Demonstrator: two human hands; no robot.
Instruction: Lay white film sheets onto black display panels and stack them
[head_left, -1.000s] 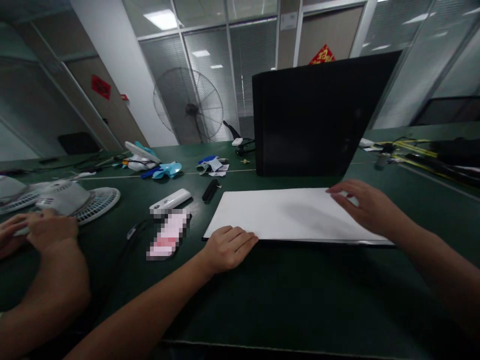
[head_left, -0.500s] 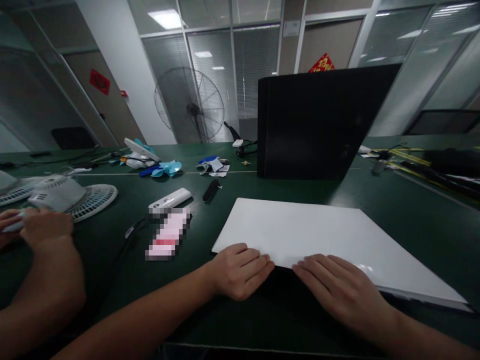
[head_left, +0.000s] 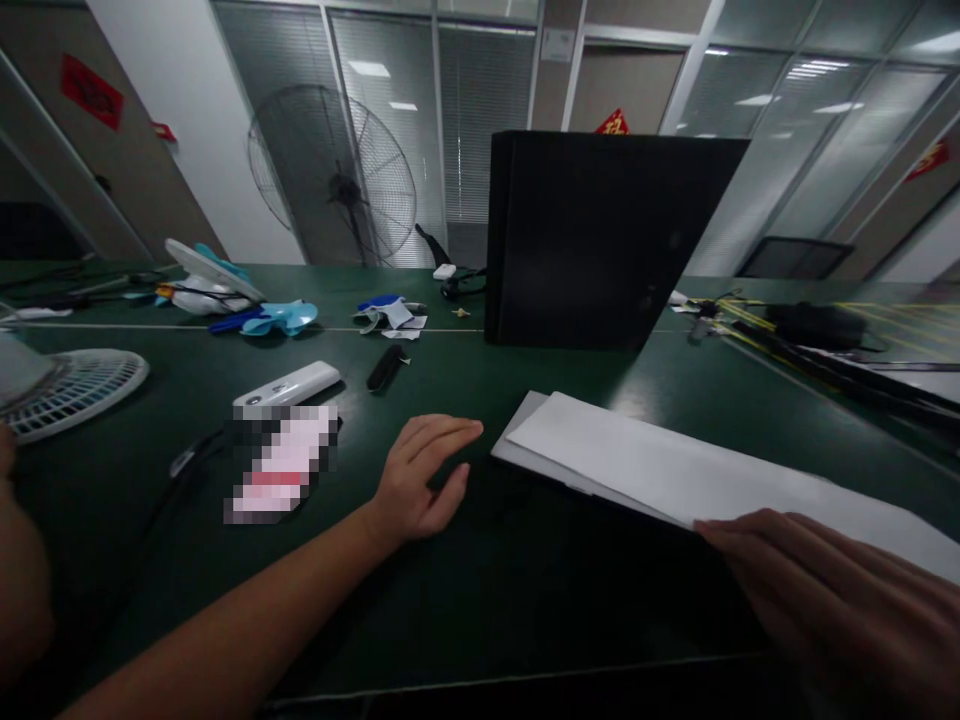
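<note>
White paper point(head_left: 637, 450) lies on the dark green table to the right of centre, its top sheet skewed over a pale layer with a dark lower edge. My right hand point(head_left: 847, 590), slightly blurred, is at the near edge of the paper. Its fingers are pressed together on that edge, the thumb hidden. My left hand point(head_left: 424, 475) hovers at or just over the table, left of the paper and apart from it. Its thumb and fingers are spread, with nothing between them.
Left of my left hand are a blurred-out pink phone-like object point(head_left: 281, 465), a white handheld device point(head_left: 289, 387) and a black cable point(head_left: 199, 450). A small black object point(head_left: 386, 368) lies farther back. A large black box point(head_left: 600, 240) stands behind. Another person's arm point(head_left: 19, 580) is at left.
My left hand has come off the paper's near edge and moved left, opening. The paper has shifted right and turned, along with my right hand. The view has swung right.
</note>
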